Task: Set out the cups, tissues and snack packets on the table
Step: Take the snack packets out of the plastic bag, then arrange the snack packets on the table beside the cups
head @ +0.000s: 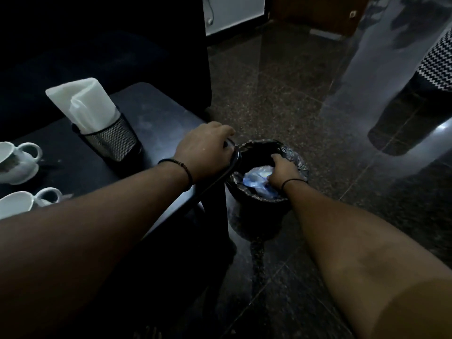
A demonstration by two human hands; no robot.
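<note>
Two white cups (17,157) (22,201) stand at the left edge of the dark table (156,123). White tissues (85,104) stick out of a black mesh holder (112,140) near the table's middle. My left hand (205,148) is at the table's right corner, closed on a thin black curved object (220,177) whose kind I cannot tell. My right hand (283,171) reaches down into a black-lined bin (296,162) on the floor. Its fingers curl on crumpled bluish-white plastic (256,178). No snack packet is clearly visible.
The bin stands on the dark speckled floor (281,94) right beside the table corner. Another person's leg (401,123) in dark trousers, under a zigzag-patterned garment (435,67), is at the far right. A dark seat or cabinet (97,45) rises behind the table.
</note>
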